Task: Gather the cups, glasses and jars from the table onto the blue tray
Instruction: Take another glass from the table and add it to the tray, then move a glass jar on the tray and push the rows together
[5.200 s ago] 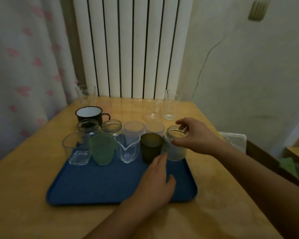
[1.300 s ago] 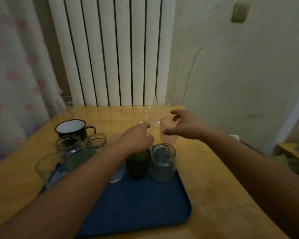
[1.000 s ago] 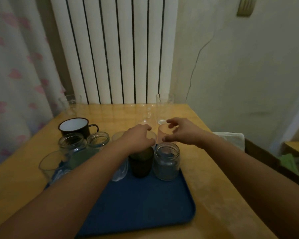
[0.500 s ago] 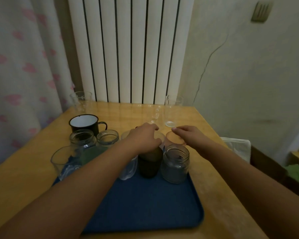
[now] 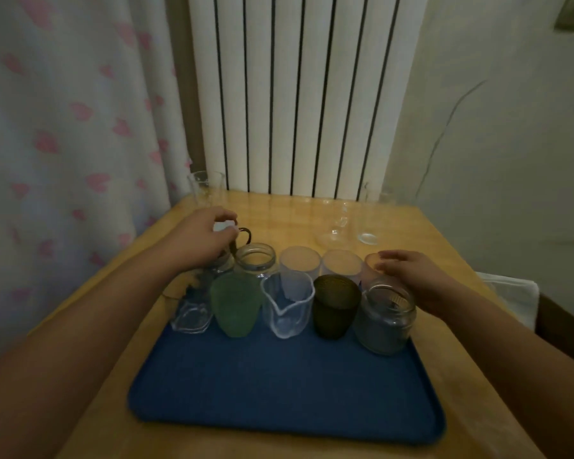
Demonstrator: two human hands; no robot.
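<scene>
The blue tray lies on the wooden table. Its front row holds a clear glass, a green glass, a spouted clear glass, a dark olive glass and a jar. Behind them stand another jar and two frosted cups. My right hand rests palm-down with its fingers on the rim of a third frosted cup at the row's right end. My left hand curls over the black mug, of which only the handle shows.
Three clear pieces stand off the tray near the radiator: a glass at the back left, a small carafe and a tall glass at the back right. A curtain hangs at the left, and something white sits beyond the table's right edge.
My left hand moved from the middle of the tray leftward onto the black mug. My right hand lowered the frosted cup into the back row's right end.
</scene>
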